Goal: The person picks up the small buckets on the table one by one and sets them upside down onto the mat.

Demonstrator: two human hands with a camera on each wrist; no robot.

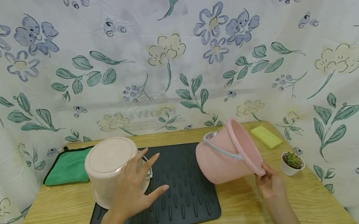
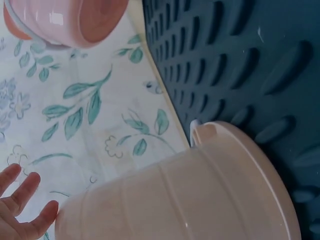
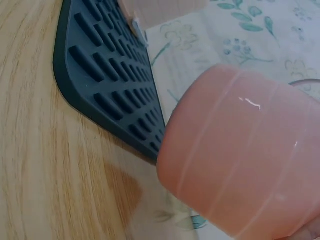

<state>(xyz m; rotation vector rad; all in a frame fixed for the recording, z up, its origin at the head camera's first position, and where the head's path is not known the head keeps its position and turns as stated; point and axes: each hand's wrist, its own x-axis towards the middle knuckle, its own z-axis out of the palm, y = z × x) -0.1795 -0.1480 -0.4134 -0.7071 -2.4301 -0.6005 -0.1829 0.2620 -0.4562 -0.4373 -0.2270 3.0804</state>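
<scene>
At left, a green cloth (image 1: 67, 167) lies beside an upside-down cream bucket (image 1: 110, 155) on a black ridged mat (image 1: 181, 206). The left hand (image 1: 132, 192), fingers spread apart, is at the bucket's near right side; whether they touch is unclear. Right of the mat's middle, a pink bucket (image 1: 218, 161) tilts, mouth rightward, its lower rim pinched by the right hand (image 1: 271, 184), just below. Farther right sit a yellow sponge (image 1: 266, 137) and potted succulent (image 1: 291, 165).
</scene>
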